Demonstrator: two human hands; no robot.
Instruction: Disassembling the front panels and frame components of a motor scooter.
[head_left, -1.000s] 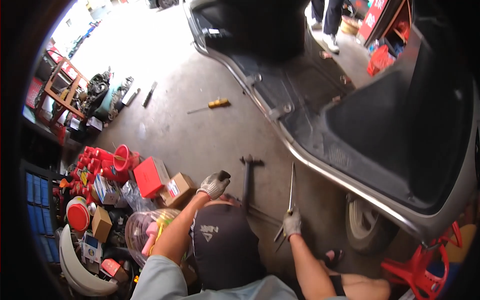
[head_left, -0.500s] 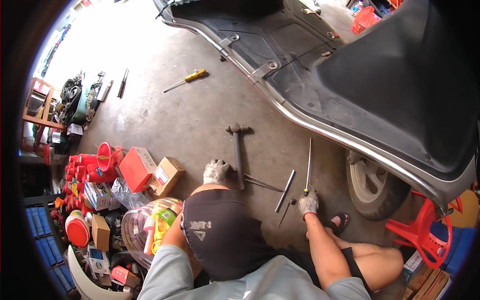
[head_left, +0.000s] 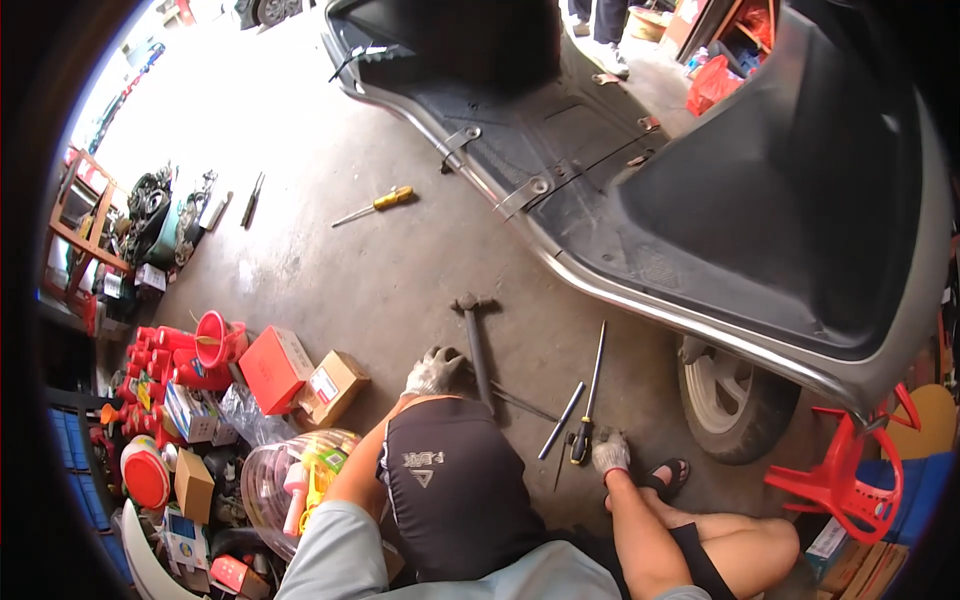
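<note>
My left gloved hand (head_left: 433, 370) rests low beyond my dark-covered knee (head_left: 450, 470), fingers apart and bent, close to a hammer (head_left: 477, 352) lying on the floor. My right gloved hand (head_left: 611, 450) is open just right of a long screwdriver (head_left: 581, 445) lying with its black handle toward me. A steel bar (head_left: 560, 423) lies beside it, with a thin dark rod partly visible. Farther forward is a yellow-handled screwdriver (head_left: 390, 198). A scooter body with a black floorboard (head_left: 600, 250) and wheel (head_left: 730, 400) occupies the right side.
At left are red containers (head_left: 150, 355), a red box (head_left: 272, 368), a cardboard box (head_left: 330, 390) and a wooden rack (head_left: 85, 240). A red plastic part (head_left: 840, 480) is at lower right. Another person's legs (head_left: 607, 30) stand behind the scooter.
My right hand has let go of the long screwdriver, which now rests on the floor. My left hand has lowered, and the dark object seen in it earlier is no longer visible there.
</note>
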